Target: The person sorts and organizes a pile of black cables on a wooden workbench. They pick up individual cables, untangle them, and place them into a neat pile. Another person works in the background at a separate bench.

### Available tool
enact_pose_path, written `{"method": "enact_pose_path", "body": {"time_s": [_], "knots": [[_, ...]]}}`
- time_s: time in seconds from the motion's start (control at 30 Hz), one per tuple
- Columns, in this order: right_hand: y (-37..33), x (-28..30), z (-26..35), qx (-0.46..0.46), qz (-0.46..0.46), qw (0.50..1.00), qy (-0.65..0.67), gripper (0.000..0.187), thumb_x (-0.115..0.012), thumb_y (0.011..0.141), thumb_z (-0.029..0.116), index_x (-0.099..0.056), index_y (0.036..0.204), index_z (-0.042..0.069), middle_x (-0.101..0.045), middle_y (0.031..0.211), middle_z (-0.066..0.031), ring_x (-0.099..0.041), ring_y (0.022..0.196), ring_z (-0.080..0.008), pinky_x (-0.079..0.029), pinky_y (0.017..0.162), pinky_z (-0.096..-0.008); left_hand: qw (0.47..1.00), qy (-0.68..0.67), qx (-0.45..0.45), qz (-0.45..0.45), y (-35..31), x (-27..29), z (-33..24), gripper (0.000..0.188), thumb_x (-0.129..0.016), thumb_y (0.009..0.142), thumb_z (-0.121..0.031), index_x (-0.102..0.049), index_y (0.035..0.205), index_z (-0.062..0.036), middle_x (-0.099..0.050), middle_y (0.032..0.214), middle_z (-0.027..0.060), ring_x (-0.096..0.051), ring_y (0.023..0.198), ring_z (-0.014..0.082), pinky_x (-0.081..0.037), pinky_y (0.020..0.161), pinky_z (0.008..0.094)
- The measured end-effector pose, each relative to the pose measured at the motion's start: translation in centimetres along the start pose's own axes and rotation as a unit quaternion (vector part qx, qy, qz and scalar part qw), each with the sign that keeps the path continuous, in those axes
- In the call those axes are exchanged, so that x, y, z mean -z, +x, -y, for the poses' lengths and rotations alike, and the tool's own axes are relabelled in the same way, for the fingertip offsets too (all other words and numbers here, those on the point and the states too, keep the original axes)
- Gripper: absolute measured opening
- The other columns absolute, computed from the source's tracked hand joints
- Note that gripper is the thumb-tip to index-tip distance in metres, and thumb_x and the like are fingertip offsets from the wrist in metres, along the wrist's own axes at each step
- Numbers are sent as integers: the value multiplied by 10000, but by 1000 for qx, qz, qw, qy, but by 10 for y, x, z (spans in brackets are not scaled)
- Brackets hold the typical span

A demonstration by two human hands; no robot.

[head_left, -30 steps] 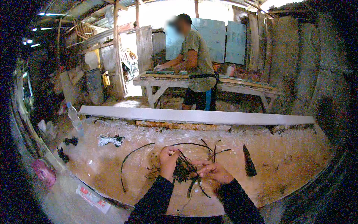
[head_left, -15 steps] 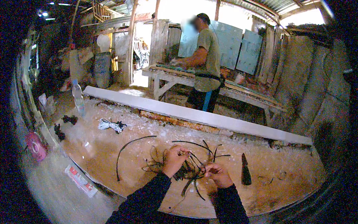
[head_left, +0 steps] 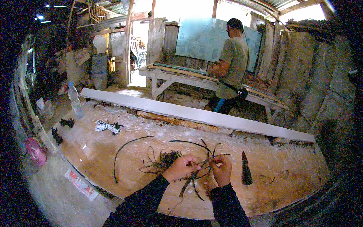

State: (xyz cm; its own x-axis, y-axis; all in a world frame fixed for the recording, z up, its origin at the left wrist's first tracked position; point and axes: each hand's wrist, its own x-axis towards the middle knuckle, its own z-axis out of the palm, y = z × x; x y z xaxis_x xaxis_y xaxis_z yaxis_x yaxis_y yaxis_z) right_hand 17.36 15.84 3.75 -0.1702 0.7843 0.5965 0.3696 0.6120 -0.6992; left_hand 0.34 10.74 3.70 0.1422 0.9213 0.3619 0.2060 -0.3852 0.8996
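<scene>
My left hand [head_left: 182,167] is closed, with thumb and fingertips pinched on a thin black strip at the middle of the board. Just right of it, my right hand [head_left: 221,169] is also closed in a pinch on a black strip [head_left: 210,156]. Several dark strips cross between and around the hands, and the fingers hide where they meet. Touching the left hand's far side is a tangled bundle of thin dark strands [head_left: 166,159]. One long curved black strip [head_left: 124,145] lies apart to the left. A dark tapered object [head_left: 246,170] rests right of my right hand.
The brown board [head_left: 98,159] has a long white bar [head_left: 181,113] along its far edge. A tied white cord bundle [head_left: 107,127], black clumps [head_left: 67,122] and a plastic bottle [head_left: 75,101] stand left. Beyond, a person [head_left: 234,60] works at a wooden bench [head_left: 166,81].
My left hand has moved right and down, away from the tangled bundle. My right hand has risen slightly and turned upright. The person behind has shifted right along the bench.
</scene>
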Motion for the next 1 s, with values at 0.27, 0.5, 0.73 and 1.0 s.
{"method": "enact_pose_path", "body": {"time_s": [0.27,0.5,0.73,1.0], "knots": [[9,4,-4,-59,-110,978,165,103,-588,682,-13,-539,755,40,-522,757,-47,-511,709,-136,-414,589,-235,983,-13,-44,177,-6,-8,-11,230,-597,761,-228,-464,711,-47,-409,634,-27,-385,615,72,-331,561,219],[8,3,-7,19,-82,991,107,100,-617,670,8,-601,765,36,-513,855,-64,-505,809,-151,-420,687,-255,986,52,13,-159,0,6,-1,215,-612,714,-147,-447,633,-36,-409,572,-24,-375,548,64,-330,503,228],[-4,0,16,-91,174,925,325,71,-626,694,55,-612,764,54,-531,857,-56,-497,840,-165,-396,732,-273,919,-61,-11,-390,6,27,14,134,-621,675,-56,-487,691,-52,-462,624,-16,-433,593,70,-362,556,205],[-13,1,45,-61,375,877,294,147,-604,744,119,-632,872,49,-470,1110,-113,-455,1018,-233,-359,879,-347,916,-74,25,-393,9,31,12,65,-601,678,-22,-550,719,-30,-553,684,9,-495,608,85,-397,557,208]]}}
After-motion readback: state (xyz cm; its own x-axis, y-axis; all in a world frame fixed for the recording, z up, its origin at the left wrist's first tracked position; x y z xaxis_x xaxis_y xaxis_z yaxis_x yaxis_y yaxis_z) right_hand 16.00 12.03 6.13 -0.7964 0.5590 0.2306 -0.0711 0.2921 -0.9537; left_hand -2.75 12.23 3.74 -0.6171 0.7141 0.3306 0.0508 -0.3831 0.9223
